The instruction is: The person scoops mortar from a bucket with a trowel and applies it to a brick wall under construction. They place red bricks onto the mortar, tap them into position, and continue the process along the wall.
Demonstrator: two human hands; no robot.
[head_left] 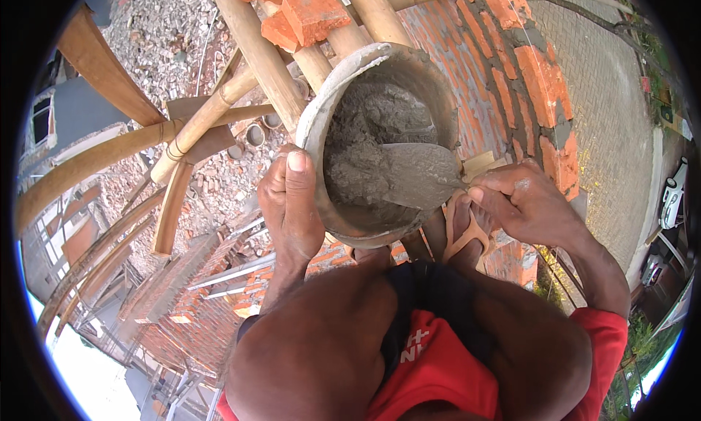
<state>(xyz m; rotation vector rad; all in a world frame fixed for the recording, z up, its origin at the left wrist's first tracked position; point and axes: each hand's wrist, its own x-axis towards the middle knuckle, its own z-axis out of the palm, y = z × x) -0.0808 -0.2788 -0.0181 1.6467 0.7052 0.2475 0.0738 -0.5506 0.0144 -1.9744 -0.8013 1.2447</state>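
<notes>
A bucket [315, 121] of wet grey mortar [358, 151] tips toward me above my knees, its rim crusted pale. My left hand [290, 198] grips the rim at its left side, thumb laid over the edge. On the right, my right hand [522, 202] is closed round the handle end of a trowel [420, 174]; the fingers hide most of that handle. The trowel's mortar-coated blade lies inside the bucket, against the mortar.
Bamboo poles [255, 48] run beneath and beyond the bucket, with loose orange bricks [315, 16] on them. A brick wall [544, 85] with mortar joints rises at the right. Far below lie rubble [161, 41] and a paved road [606, 114]. My sandalled foot [467, 231] is under the bucket.
</notes>
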